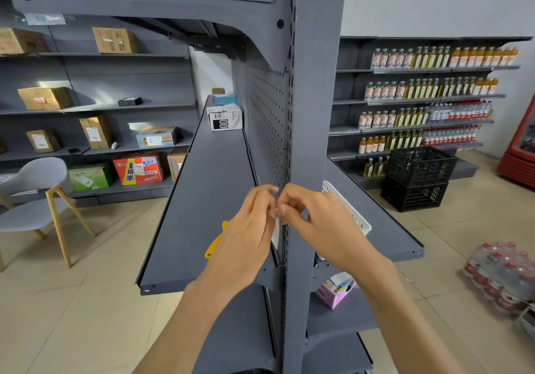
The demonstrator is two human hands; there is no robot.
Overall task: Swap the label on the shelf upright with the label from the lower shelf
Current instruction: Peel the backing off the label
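Pinching the label (276, 233) together, left hand (251, 230) and right hand (314, 221) meet at the shelf upright (311, 113); it hangs lengthwise below their fingertips.

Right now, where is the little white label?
The small white paper label hangs on the left edge of the grey metal shelf upright, low in the middle of the head view, just below the fingertips of the left hand and right hand.

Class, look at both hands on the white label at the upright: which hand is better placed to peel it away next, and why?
Probably the left hand. The white label hangs below its fingertips on the left side of the shelf upright, while the right hand pinches only the top edge from across the upright.
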